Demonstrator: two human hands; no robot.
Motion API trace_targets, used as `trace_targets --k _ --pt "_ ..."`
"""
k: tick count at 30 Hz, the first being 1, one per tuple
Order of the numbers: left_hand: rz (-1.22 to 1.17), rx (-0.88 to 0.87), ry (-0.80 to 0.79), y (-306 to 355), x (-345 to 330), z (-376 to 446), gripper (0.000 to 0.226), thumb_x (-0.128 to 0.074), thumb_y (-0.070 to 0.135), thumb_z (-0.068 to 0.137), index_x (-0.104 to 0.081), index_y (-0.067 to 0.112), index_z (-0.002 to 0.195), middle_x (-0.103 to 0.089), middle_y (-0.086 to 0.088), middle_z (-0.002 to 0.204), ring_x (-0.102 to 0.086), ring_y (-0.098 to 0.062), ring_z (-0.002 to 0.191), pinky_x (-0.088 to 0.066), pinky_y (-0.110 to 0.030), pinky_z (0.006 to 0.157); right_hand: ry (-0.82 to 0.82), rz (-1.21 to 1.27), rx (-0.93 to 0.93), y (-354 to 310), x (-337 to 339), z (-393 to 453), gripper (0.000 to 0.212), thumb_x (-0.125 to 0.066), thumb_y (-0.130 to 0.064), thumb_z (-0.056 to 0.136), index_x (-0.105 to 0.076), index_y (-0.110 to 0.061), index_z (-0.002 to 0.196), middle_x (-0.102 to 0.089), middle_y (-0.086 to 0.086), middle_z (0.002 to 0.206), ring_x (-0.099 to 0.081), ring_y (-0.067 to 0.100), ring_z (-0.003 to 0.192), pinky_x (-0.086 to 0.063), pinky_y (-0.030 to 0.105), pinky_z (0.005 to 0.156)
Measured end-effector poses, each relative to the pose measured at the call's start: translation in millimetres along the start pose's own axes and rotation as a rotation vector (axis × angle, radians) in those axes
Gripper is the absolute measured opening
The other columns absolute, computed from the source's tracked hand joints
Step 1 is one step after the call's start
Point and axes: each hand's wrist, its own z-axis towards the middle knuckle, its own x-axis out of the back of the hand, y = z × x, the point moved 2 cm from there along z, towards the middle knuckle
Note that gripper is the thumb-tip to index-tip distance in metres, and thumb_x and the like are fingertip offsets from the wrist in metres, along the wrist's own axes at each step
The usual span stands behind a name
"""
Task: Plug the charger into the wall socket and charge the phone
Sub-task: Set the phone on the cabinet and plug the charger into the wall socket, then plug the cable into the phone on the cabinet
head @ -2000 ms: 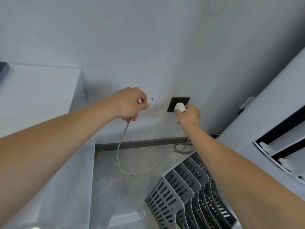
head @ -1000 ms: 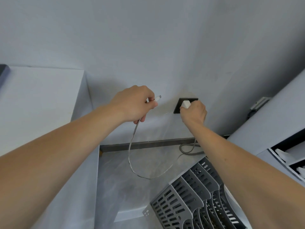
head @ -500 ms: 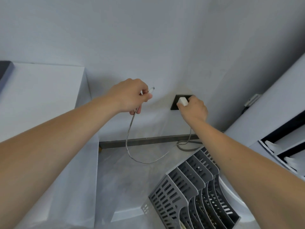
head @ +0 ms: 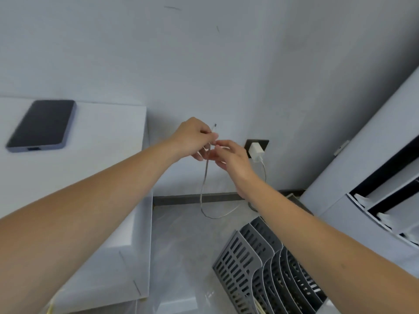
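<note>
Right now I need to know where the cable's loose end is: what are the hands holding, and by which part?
The left hand pinches the charging cable just below its free plug tip. The right hand reaches toward it; its grip cannot be told.

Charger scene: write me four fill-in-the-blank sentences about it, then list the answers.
1. The white charger sits in the dark wall ____.
2. The cable's free end is pinched by the ____ hand.
3. The phone lies on the white ____, screen up.
4. The right hand is ____ of the charger.

Answers: socket; left; surface; clear
</note>
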Motion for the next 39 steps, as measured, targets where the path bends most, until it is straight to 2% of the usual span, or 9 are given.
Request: trace_targets --k 3,6,11,15,18,22,28,32,39 --pt "0.008 -0.027 0.083 10 17 -22 0.034 -0.064 0.022 0.101 -0.074 0.002 0.075 -0.07 -0.008 0.069 -0.071 -0.02 0.059 -0.054 -0.024 0.047 -0.096 0.141 0.01 -26 -28 -18 0.023 -0.05 -0.022 0.109 -0.065 -0.01 0.097 -0.061 0.002 0.063 -0.06 0.017 0.057 -0.058 0.034 0.066" --pt "0.107 -0.094 0.179 23 54 -48 0.04 -0.064 0.031 0.1 -0.077 0.0 0.077 -0.07 -0.002 0.066 -0.059 -0.012 0.054 -0.045 -0.018 0.044 -0.126 0.165 0.043 -55 -51 -32 0.029 -0.049 -0.033 0.109 -0.061 -0.013 0.092 -0.039 -0.01 0.054 -0.031 0.012 0.048 -0.032 0.026 0.047" --pt "0.281 -0.087 0.227 12 132 -100 0.044 -0.057 0.041 0.1 -0.074 0.004 0.085 -0.072 -0.01 0.075 -0.065 -0.02 0.058 -0.055 -0.031 0.044 -0.116 0.083 0.061 -91 -103 -56 0.034 -0.05 -0.038 0.107 -0.063 -0.018 0.083 -0.034 -0.009 0.051 -0.028 0.012 0.045 -0.025 0.023 0.042" --pt "0.484 0.029 0.194 -32 204 -140 0.019 -0.058 0.017 0.093 -0.076 0.023 0.096 -0.076 -0.001 0.095 -0.07 -0.026 0.082 -0.06 -0.04 0.075 -0.157 -0.045 0.128 -103 -144 -69 0.034 -0.054 -0.03 0.104 -0.067 -0.021 0.074 -0.045 -0.017 0.048 -0.038 0.01 0.051 -0.029 0.025 0.053" --pt "0.792 0.056 -0.024 -62 241 -158 0.071 -0.048 -0.013 0.083 -0.065 0.029 0.137 -0.058 0.002 0.141 -0.052 -0.024 0.126 -0.046 -0.036 0.099 -0.177 -0.2 0.168 -107 -159 -71 0.033 -0.057 -0.025 0.1 -0.075 -0.018 0.073 -0.053 -0.003 0.061 -0.046 0.019 0.061 -0.035 0.03 0.061" --pt "1.161 0.034 -0.217 -86 259 -161 0.107 -0.045 -0.018 0.078 -0.02 0.042 0.164 -0.018 0.011 0.17 -0.028 -0.021 0.142 -0.046 -0.035 0.088 -0.161 -0.238 0.183 -109 -160 -67 0.025 -0.059 -0.021 0.097 -0.08 -0.016 0.087 -0.06 0.001 0.063 -0.05 0.021 0.061 -0.04 0.034 0.063" --pt "1.362 -0.163 -0.28 -75 256 -142 0.081 -0.059 0.002 0.088 -0.033 0.03 0.16 -0.03 0.01 0.167 -0.03 -0.019 0.149 -0.046 -0.032 0.076 -0.187 -0.387 0.284 -110 -170 -70 0.024 -0.058 -0.032 0.099 -0.08 -0.026 0.093 -0.062 -0.006 0.062 -0.046 0.011 0.053 -0.035 0.028 0.056" --pt "1.264 -0.255 -0.277 -56 253 -137 0.055 -0.071 0.028 0.082 -0.051 0.028 0.134 -0.057 0.009 0.128 -0.049 -0.019 0.124 -0.051 -0.037 0.074 -0.21 -0.351 0.327 -113 -174 -75 0.029 -0.061 -0.037 0.101 -0.082 -0.024 0.088 -0.053 -0.016 0.045 -0.045 0.006 0.044 -0.032 0.024 0.053" --pt "1.185 -0.259 -0.156 -39 242 -137 0.063 -0.072 0.034 0.066 -0.048 0.031 0.124 -0.054 0.012 0.108 -0.051 -0.018 0.1 -0.049 -0.036 0.065 -0.185 -0.348 0.356 -113 -178 -85 0.022 -0.069 -0.024 0.094 -0.076 -0.015 0.075 -0.062 0.005 0.06 -0.049 0.016 0.057 -0.041 0.027 0.058"
